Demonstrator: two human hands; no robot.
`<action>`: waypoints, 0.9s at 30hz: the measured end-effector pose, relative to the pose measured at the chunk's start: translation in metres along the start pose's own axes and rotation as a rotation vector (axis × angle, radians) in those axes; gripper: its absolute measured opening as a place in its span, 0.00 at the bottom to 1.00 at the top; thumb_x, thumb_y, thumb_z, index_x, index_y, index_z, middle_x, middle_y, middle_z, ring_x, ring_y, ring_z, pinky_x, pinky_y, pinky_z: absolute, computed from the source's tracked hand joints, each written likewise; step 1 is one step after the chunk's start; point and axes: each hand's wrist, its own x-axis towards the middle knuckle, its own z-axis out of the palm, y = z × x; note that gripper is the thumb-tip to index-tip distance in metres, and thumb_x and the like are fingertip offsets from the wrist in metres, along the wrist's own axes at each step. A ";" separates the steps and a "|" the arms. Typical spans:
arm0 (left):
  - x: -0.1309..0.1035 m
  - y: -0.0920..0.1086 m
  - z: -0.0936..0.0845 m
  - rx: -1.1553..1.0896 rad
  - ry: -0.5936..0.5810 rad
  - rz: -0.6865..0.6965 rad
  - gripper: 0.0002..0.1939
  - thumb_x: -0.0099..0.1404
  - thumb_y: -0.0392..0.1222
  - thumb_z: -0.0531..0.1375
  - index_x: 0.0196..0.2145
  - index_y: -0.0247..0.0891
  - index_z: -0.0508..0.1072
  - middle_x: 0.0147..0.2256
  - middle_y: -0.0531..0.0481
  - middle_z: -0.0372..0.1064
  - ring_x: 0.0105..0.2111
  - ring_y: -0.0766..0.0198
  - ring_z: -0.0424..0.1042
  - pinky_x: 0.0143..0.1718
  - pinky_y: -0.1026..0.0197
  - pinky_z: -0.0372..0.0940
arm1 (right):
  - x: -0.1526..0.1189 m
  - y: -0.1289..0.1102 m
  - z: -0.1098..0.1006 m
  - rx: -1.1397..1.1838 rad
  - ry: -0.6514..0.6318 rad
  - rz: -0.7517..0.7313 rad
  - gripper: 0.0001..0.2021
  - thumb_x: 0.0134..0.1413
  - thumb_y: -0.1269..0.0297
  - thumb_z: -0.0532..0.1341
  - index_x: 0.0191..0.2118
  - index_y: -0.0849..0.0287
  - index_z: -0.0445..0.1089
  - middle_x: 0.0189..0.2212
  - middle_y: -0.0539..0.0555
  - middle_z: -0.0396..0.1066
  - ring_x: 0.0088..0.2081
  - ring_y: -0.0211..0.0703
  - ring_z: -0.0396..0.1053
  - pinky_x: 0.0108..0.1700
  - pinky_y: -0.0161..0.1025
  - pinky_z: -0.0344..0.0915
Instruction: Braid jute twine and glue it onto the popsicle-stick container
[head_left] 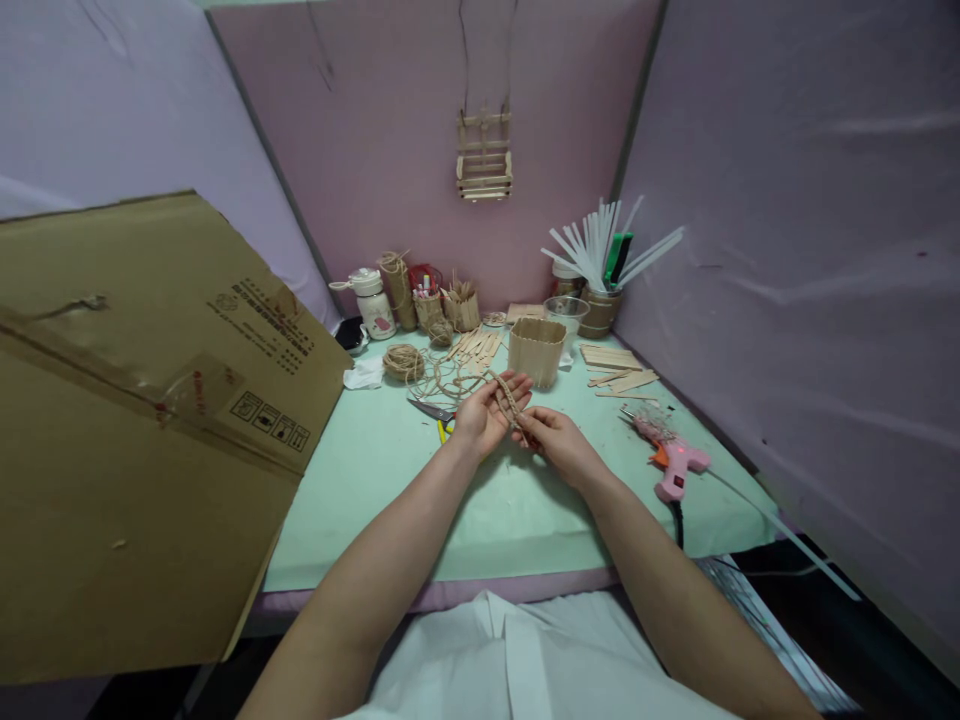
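A braided twine cord [507,398] lies slantwise across the upturned palm of my left hand [486,412], held there with the fingers partly stretched. At the cord's near end, my right hand [551,436] is closed in a pinch on it. Loose twine [450,380] trails on the table behind my left hand toward a twine ball [403,363]. Scissors [442,425] with yellow handles lie beside my left wrist, partly hidden by it. Just beyond both hands stands a cup-shaped holder made of wooden sticks [536,352].
A pink glue gun [679,460] with its red light on lies at the right, a long glue stick behind it. Craft sticks [619,370] lie behind it. A big cardboard sheet [150,430] blocks the left side. A bottle [371,305] and a pot of glue sticks [600,310] line the back.
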 end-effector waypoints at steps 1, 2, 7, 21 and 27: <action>-0.001 0.000 0.000 0.003 -0.012 0.002 0.12 0.63 0.32 0.50 0.40 0.29 0.71 0.39 0.39 0.74 0.44 0.57 0.73 0.52 0.53 0.63 | 0.000 0.000 0.000 0.017 0.004 0.015 0.16 0.47 0.50 0.62 0.26 0.60 0.67 0.22 0.51 0.69 0.22 0.33 0.58 0.25 0.34 0.51; -0.001 0.000 0.001 0.004 -0.022 0.006 0.13 0.63 0.32 0.49 0.40 0.29 0.71 0.39 0.39 0.74 0.44 0.57 0.73 0.52 0.52 0.63 | 0.000 0.001 0.000 0.029 0.006 0.027 0.16 0.46 0.50 0.62 0.26 0.60 0.67 0.22 0.51 0.69 0.22 0.33 0.58 0.25 0.33 0.51; -0.003 0.001 0.002 0.002 -0.058 0.018 0.16 0.60 0.32 0.48 0.41 0.29 0.71 0.38 0.38 0.75 0.45 0.55 0.73 0.53 0.50 0.62 | -0.001 0.001 -0.001 0.054 -0.019 0.051 0.16 0.46 0.50 0.63 0.26 0.60 0.68 0.22 0.51 0.69 0.22 0.33 0.59 0.25 0.32 0.53; -0.005 -0.002 0.003 0.007 -0.083 0.047 0.15 0.59 0.32 0.49 0.40 0.30 0.72 0.36 0.40 0.75 0.42 0.56 0.74 0.52 0.50 0.62 | -0.001 0.002 -0.001 -0.059 -0.030 0.016 0.16 0.46 0.51 0.63 0.25 0.60 0.66 0.20 0.49 0.66 0.22 0.33 0.58 0.25 0.33 0.52; 0.001 0.016 -0.002 0.019 -0.009 0.106 0.10 0.64 0.36 0.52 0.39 0.32 0.72 0.36 0.42 0.75 0.39 0.60 0.75 0.50 0.53 0.64 | -0.002 0.001 -0.002 -0.174 -0.047 -0.036 0.17 0.52 0.50 0.57 0.24 0.59 0.63 0.18 0.46 0.61 0.20 0.32 0.53 0.24 0.33 0.49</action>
